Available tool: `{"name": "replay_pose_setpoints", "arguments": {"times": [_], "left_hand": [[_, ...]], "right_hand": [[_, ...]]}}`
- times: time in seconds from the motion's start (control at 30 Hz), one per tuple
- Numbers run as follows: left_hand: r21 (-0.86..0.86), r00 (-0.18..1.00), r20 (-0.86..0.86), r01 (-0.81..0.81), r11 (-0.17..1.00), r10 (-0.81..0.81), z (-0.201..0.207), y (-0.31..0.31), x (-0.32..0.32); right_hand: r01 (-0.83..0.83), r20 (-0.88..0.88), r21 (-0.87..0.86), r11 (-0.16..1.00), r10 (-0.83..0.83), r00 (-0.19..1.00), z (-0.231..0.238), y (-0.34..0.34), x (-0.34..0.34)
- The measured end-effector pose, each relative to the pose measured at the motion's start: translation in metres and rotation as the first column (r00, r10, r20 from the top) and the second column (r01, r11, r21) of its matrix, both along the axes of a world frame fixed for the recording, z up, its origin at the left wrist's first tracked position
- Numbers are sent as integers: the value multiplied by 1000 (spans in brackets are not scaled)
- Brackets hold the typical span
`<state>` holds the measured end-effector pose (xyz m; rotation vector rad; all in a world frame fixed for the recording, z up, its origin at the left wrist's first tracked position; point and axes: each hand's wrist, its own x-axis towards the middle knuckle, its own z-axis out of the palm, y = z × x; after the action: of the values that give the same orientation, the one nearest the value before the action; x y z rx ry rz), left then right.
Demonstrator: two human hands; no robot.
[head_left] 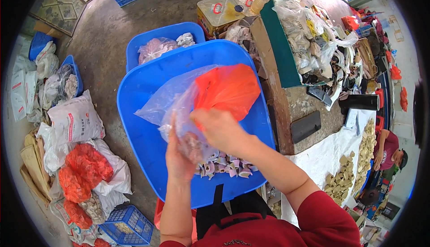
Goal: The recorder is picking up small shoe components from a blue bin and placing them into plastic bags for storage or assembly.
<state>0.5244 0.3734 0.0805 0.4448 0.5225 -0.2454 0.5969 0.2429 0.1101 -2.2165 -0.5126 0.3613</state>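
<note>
Over a large blue tub (139, 157), my left hand (180, 157) is closed around the lower part of a clear plastic bag (168, 99) with small pinkish pieces showing through it. My right hand (219, 128) is closed at the edge of a red-orange plastic bag (230, 90), beside the clear bag's upper part; its fingers are partly hidden. Both bags spread over the far part of the tub. Below my hands, several small lilac-and-white pieces (226, 164) lie loose on the tub's bottom near me.
A second blue tub (134, 45) with bagged goods stands behind. To the right are a green-sided box (282, 45) heaped with bags and a table (313, 135) with beige pieces. A person (387, 150) is beyond it. Sacks (76, 119) and a blue crate (127, 224) line the left.
</note>
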Motion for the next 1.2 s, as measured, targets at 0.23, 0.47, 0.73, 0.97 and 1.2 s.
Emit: {"name": "replay_pose_setpoints", "arguments": {"times": [0.23, 0.47, 0.73, 0.97, 1.2], "left_hand": [[372, 943, -312, 11, 928, 113, -80, 15, 7], [289, 972, -235, 88, 953, -19, -80, 22, 4], [276, 960, -277, 38, 960, 41, -69, 10, 12], [323, 959, -279, 58, 945, 37, -70, 12, 3], [408, 938, -347, 158, 899, -7, -67, -9, 2]], "right_hand": [[-349, -28, -349, 870, 363, 931, -93, 28, -13], [361, -27, -181, 915, -372, 928, -115, -90, 17], [795, -472, 16, 607, -696, 541, -292, -117, 15], [612, -397, -318, 724, -688, 608, -277, -64, 26], [807, -897, 376, 456, -41, 441, -196, -35, -21]]}}
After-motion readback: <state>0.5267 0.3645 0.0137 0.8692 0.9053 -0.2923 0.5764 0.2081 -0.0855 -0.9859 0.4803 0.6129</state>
